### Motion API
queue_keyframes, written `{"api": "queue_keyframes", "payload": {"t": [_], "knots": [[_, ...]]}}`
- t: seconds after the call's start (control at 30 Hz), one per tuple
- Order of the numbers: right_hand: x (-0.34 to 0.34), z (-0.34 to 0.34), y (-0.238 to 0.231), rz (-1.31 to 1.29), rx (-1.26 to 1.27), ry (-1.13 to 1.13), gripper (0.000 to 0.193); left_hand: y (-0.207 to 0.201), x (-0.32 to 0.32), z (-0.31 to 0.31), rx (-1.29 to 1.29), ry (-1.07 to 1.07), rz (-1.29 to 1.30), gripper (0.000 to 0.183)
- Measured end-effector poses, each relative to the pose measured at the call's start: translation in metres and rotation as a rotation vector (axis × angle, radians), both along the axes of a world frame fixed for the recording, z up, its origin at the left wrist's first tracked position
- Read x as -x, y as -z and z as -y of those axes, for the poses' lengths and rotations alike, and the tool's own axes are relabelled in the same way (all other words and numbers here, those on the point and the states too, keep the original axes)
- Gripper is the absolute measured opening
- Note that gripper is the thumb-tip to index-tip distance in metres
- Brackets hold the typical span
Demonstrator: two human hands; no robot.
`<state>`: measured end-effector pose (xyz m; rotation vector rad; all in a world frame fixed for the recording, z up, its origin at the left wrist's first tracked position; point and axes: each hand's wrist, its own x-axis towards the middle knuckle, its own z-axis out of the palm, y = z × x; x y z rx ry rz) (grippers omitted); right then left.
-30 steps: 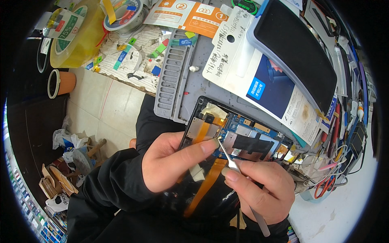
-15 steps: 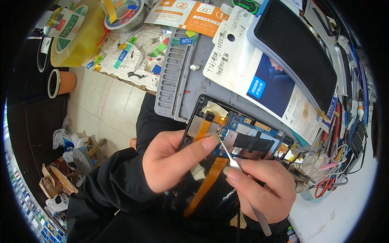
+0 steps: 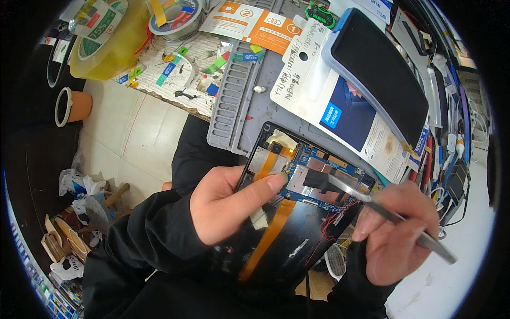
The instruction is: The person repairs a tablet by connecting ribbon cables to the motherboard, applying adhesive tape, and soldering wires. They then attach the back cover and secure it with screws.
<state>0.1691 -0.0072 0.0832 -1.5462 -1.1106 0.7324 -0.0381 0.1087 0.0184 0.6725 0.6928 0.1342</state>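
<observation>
Both hands busy: your left hand [image 3: 226, 207] grips the opened tablet [image 3: 297, 212] over your lap, forefinger pressing near the blue circuit board [image 3: 332, 178]. Right hand [image 3: 396, 231] pinches tweezers [image 3: 382, 210], tips at a black patch. Back cover off; internals unfinished.

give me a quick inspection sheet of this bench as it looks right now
surface: grey mat on a crowded bench, its ribbed tray edge toward the person
job's things: opened tablet, back off, blue circuit board and orange ribbon cable exposed; metal tweezers with tips at a black strip on the board
clutter: second tablet in a light case, printed card, tape rolls, coloured labels
grippers: left hand holds the tablet, thumb pressed near the board; right hand grips the tweezers
cables: thin red wires on the tablet; cable bundle at the right edge
surroundings: tiled floor, orange cup, bags below
</observation>
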Motion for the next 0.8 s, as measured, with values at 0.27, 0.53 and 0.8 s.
{"api": "queue_keyframes", "payload": {"t": [0.27, 0.53, 0.8], "knots": [[0.013, -0.010, 0.020, -0.232, 0.117, 0.038, 0.023, 0.004, -0.003, 0.005, -0.016, -0.061, 0.001, 0.030], [0.012, -0.011, 0.025, -0.202, 0.115, 0.080, 0.022, 0.004, -0.004, 0.005, -0.019, -0.069, -0.015, 0.028], [0.013, -0.014, 0.024, -0.193, 0.142, 0.091, 0.022, 0.008, -0.001, 0.004, 0.038, -0.037, 0.029, 0.035]]}}
